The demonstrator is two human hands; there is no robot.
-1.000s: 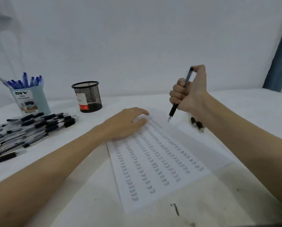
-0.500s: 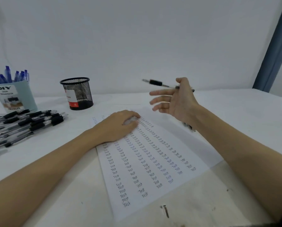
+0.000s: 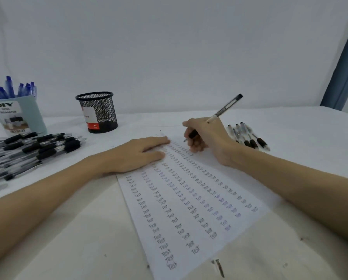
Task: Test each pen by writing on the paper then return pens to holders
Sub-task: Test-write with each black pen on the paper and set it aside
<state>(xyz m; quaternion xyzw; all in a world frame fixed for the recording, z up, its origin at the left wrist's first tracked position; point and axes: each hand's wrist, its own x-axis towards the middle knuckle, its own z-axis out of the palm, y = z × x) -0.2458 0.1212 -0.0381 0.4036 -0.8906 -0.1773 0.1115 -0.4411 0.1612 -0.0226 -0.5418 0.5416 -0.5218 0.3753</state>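
The left hand (image 3: 140, 154) lies flat on the paper (image 3: 189, 209); the right hand (image 3: 205, 138) holds a pen (image 3: 219, 113), tip at the paper's far end. Testing step; next probably write, then the mesh holder (image 3: 97, 112)

Illumination is even, diffuse and cool, of moderate brightness; no single source is identifiable. The wall (image 3: 169, 47) reads as a flat pale grey-blue with slight darkening toward the upper left corner. Shadows are soft: a faint one lies under the left hand (image 3: 140, 153) and forearm on the bench (image 3: 68, 239), another under the right hand (image 3: 207, 138). No glare or hot spots. Wide-angle distortion bows the curtain (image 3: 344, 63) at the right edge. The loose pens (image 3: 247, 136) by the bench's far right edge are smeared by motion blur; writing on the paper (image 3: 189, 199) is sharp near, illegible farther away. Overall softness and compression are evident.
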